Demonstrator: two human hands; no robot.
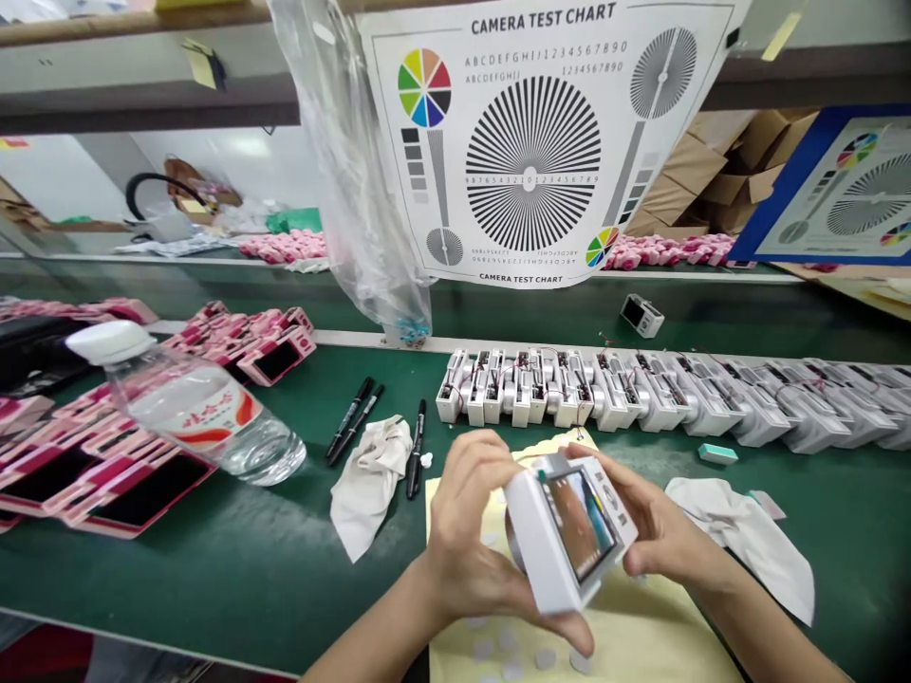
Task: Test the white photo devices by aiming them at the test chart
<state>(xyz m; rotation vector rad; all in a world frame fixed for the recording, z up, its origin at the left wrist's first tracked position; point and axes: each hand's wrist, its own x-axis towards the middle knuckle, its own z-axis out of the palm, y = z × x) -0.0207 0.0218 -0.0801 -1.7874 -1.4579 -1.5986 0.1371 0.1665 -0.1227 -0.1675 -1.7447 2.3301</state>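
Note:
Tilted in the air over a yellow sheet (633, 636) is a white digital camera (539, 541), its lit screen turned towards me. My left hand (474, 541) grips its left side, thumb below and fingers above. On the opposite side, my right hand (659, 522) holds the button edge, with the thumb at the lower corner. The screen shows a blurred brown and blue picture. Small pale round pieces (546, 658) lie on the yellow sheet beneath.
A row of white camera bodies (659, 394) with wires showing stands behind. A camera test chart (530, 161) hangs above. To the left are a water bottle (206, 408), pink cameras (135, 474), black markers (417, 451) and a cloth (374, 479); another cloth (754, 536) lies right.

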